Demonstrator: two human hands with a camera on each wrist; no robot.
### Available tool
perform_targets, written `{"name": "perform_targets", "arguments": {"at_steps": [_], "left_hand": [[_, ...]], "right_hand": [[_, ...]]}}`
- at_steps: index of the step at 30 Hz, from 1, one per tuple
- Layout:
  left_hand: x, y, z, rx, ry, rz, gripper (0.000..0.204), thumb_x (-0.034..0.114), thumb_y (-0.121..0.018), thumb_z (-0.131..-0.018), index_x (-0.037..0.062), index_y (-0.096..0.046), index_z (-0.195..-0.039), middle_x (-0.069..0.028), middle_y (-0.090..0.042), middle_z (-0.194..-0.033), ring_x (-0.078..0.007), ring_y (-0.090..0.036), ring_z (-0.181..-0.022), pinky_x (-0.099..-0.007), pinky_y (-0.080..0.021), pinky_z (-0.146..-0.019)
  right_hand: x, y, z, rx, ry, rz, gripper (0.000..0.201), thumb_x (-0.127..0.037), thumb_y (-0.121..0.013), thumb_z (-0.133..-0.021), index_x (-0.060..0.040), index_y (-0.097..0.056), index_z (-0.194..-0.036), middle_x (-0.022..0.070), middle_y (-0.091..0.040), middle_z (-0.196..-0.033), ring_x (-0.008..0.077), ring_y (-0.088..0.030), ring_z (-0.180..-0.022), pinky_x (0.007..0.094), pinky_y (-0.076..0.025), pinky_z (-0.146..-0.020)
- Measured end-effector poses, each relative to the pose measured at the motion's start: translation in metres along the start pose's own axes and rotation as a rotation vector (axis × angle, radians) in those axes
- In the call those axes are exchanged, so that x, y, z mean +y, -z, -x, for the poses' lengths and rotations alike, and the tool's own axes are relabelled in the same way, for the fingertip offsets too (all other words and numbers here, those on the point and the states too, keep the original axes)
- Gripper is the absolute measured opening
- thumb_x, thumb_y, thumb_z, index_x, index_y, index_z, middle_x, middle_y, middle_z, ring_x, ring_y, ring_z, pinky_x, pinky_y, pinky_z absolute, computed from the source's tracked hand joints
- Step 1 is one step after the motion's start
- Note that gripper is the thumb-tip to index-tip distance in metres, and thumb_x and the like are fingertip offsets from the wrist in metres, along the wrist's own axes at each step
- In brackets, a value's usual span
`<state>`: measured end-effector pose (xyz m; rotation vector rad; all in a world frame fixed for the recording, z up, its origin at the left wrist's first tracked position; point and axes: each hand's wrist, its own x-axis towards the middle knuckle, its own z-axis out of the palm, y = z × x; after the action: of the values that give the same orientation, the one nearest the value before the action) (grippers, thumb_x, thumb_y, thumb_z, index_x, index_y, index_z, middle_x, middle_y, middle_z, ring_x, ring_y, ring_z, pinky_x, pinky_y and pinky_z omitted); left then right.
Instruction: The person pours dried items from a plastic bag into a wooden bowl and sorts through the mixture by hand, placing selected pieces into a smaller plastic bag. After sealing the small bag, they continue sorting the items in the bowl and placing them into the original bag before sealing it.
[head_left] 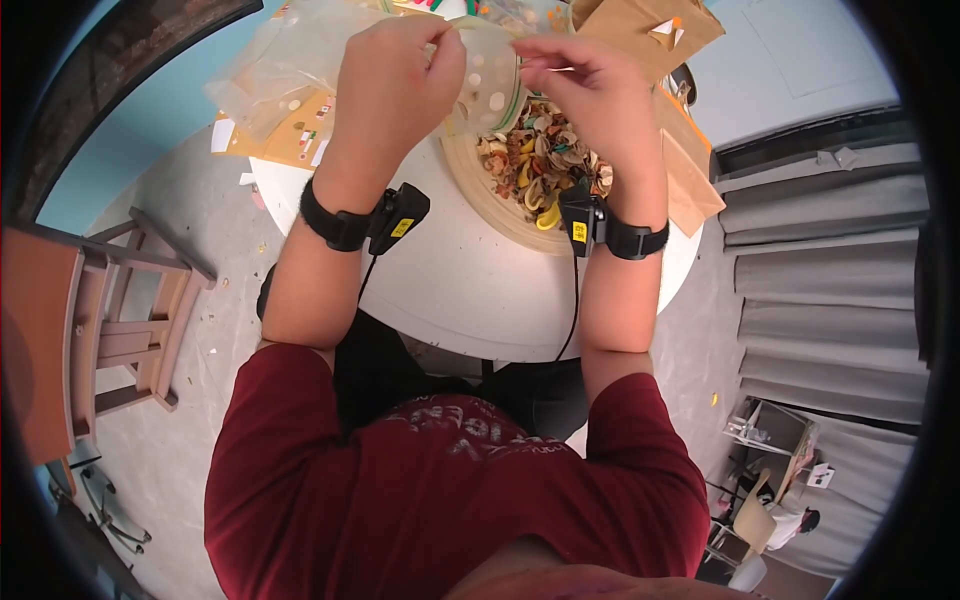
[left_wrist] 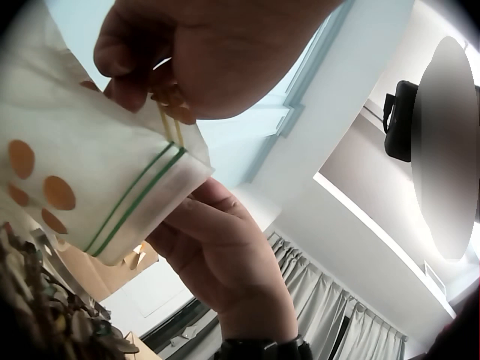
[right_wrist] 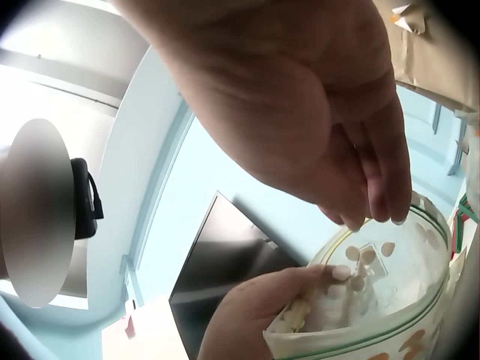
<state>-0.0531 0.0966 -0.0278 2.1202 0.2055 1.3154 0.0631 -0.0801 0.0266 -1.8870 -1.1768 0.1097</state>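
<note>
A translucent zip bag (head_left: 490, 85) with round spots and green zip lines hangs between the two hands, above dried curled pieces. My left hand (head_left: 395, 85) grips one side of its mouth, fingers curled. In the right wrist view the left thumb (right_wrist: 319, 279) reaches over the rim of the bag (right_wrist: 405, 281), whose mouth is spread wide. My right hand (head_left: 600, 95) pinches the opposite edge; its thumb and fingers lie at the green zip in the left wrist view. Below is a round wooden tray (head_left: 462, 185) heaped with brown, yellow and green dried pieces (head_left: 545, 160).
A large clear plastic bag (head_left: 270, 75) lies on the left of the white round table (head_left: 430, 290), over an orange-brown printed packet (head_left: 300, 140). A brown paper bag (head_left: 640, 30) stands at the back right. A wooden chair (head_left: 140, 320) is on the floor at left.
</note>
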Motion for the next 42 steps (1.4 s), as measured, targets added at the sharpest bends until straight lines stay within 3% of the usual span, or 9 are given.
{"name": "perform_targets", "arguments": {"at_steps": [2, 8, 14, 17, 29, 32, 35, 38, 42], "left_hand": [[0.001, 0.007, -0.002, 0.023, 0.09, 0.048, 0.019, 0.016, -0.07, -0.093, -0.0012, -0.076, -0.099, -0.0113, -0.074, -0.077, -0.0154, -0.071, -0.064, -0.0275, -0.052, -0.06], [-0.002, 0.02, -0.006, 0.093, 0.203, 0.061, 0.02, 0.017, -0.069, -0.093, -0.0003, -0.077, -0.1, -0.0104, -0.073, -0.07, -0.0112, -0.069, -0.061, -0.0257, -0.051, -0.059], [-0.003, 0.021, -0.006, 0.128, 0.208, 0.119, 0.021, 0.017, -0.07, -0.093, -0.0008, -0.077, -0.1, -0.0084, -0.073, -0.069, -0.0091, -0.067, -0.059, -0.0246, -0.05, -0.058], [-0.003, 0.024, -0.007, 0.126, 0.209, 0.121, 0.021, 0.017, -0.07, -0.093, -0.0011, -0.077, -0.099, -0.0086, -0.073, -0.069, -0.0094, -0.067, -0.06, -0.0244, -0.05, -0.058], [-0.003, 0.026, -0.006, 0.118, 0.217, 0.124, 0.02, 0.018, -0.07, -0.093, -0.0012, -0.076, -0.097, -0.009, -0.072, -0.07, -0.0111, -0.069, -0.061, -0.0257, -0.051, -0.058], [-0.005, 0.026, -0.006, 0.131, 0.196, 0.121, 0.02, 0.017, -0.07, -0.093, -0.001, -0.076, -0.097, -0.0095, -0.073, -0.071, -0.0121, -0.069, -0.061, -0.0263, -0.051, -0.058], [-0.005, 0.025, -0.006, 0.139, 0.174, 0.12, 0.019, 0.017, -0.07, -0.093, -0.001, -0.076, -0.096, -0.0104, -0.073, -0.071, -0.0129, -0.07, -0.061, -0.0267, -0.051, -0.059], [-0.005, 0.025, -0.007, 0.138, 0.155, 0.126, 0.019, 0.017, -0.07, -0.093, -0.0009, -0.076, -0.096, -0.0107, -0.073, -0.071, -0.0135, -0.07, -0.061, -0.027, -0.052, -0.059], [-0.003, 0.028, -0.007, 0.11, 0.2, 0.1, 0.019, 0.017, -0.07, -0.093, -0.0006, -0.076, -0.096, -0.0104, -0.072, -0.07, -0.0138, -0.07, -0.061, -0.027, -0.052, -0.059]], "right_hand": [[0.012, 0.007, -0.002, 0.088, -0.017, -0.096, 0.023, 0.001, -0.07, -0.092, -0.0005, -0.076, -0.114, 0.0054, -0.076, -0.098, 0.0113, -0.071, -0.089, 0.0276, -0.058, -0.079], [0.045, 0.009, -0.019, -0.278, -0.034, 0.509, 0.026, -0.002, -0.075, -0.083, -0.0036, -0.077, -0.108, 0.0097, -0.076, -0.09, 0.0221, -0.071, -0.082, 0.0346, -0.057, -0.076], [0.045, -0.012, -0.043, -0.564, -0.171, 0.736, 0.04, 0.003, -0.076, -0.072, -0.0093, -0.078, -0.11, 0.017, -0.075, -0.1, 0.034, -0.071, -0.094, 0.0401, -0.056, -0.079], [0.033, -0.01, -0.044, -0.663, -0.113, 0.656, 0.037, -0.008, -0.081, -0.071, -0.0029, -0.074, -0.107, 0.0189, -0.075, -0.093, 0.0342, -0.071, -0.087, 0.0402, -0.055, -0.079], [0.072, -0.022, -0.051, -0.662, -0.117, 0.69, 0.049, -0.008, -0.083, -0.067, -0.0085, -0.074, -0.115, 0.0185, -0.076, -0.103, 0.0363, -0.071, -0.098, 0.0417, -0.055, -0.084], [0.064, -0.021, -0.047, -0.624, -0.083, 0.63, 0.032, -0.006, -0.08, -0.065, -0.0044, -0.078, -0.096, 0.0169, -0.076, -0.091, 0.0325, -0.072, -0.087, 0.0399, -0.055, -0.076], [0.075, -0.021, -0.049, -0.69, -0.092, 0.593, 0.049, -0.008, -0.083, -0.066, -0.0094, -0.074, -0.115, 0.0179, -0.076, -0.105, 0.0366, -0.07, -0.099, 0.0416, -0.056, -0.085], [0.083, -0.026, -0.05, -0.679, -0.06, 0.681, 0.046, -0.009, -0.083, -0.069, -0.0085, -0.074, -0.114, 0.0176, -0.076, -0.105, 0.0367, -0.07, -0.099, 0.042, -0.056, -0.085], [0.076, -0.025, -0.045, -0.575, -0.002, 0.641, 0.028, -0.007, -0.078, -0.069, -0.0052, -0.078, -0.097, 0.0169, -0.076, -0.091, 0.0324, -0.073, -0.088, 0.0396, -0.056, -0.078]]}}
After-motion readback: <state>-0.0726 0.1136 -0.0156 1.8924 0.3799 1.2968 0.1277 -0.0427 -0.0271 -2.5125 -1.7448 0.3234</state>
